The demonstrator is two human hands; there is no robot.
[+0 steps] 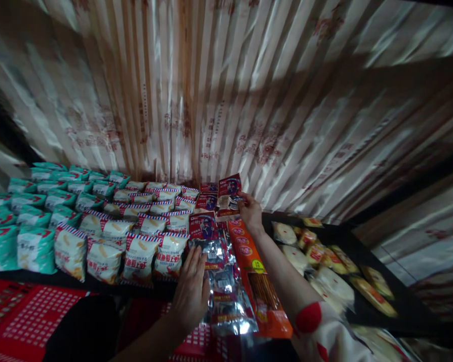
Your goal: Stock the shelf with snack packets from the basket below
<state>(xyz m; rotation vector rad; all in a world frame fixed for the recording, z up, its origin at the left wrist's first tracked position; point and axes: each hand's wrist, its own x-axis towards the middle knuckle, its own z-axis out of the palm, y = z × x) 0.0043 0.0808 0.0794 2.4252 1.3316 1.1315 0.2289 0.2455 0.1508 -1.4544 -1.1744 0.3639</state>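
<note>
My right hand [250, 213] is closed on the right edge of a dark red snack packet [229, 186], held upright against the back of the display. My left hand [192, 286] lies with its fingers stretched out against the left edge of another dark red packet [203, 226]. That one sits on a row of overlapping silver-and-red packets [232, 301] running towards me. Behind it stand more dark red packets [206, 202]. An orange packet of brown sticks [262, 281] lies right of the row, partly under my right forearm.
White-and-red snack bags [139, 256] stand in rows to the left, with green bags [35, 249] beyond them. Wrapped breads [330, 286] lie on the dark shelf [396, 271] at right. Red plastic baskets [41, 317] are below the front edge. A pleated curtain-like sheet [226, 100] hangs behind.
</note>
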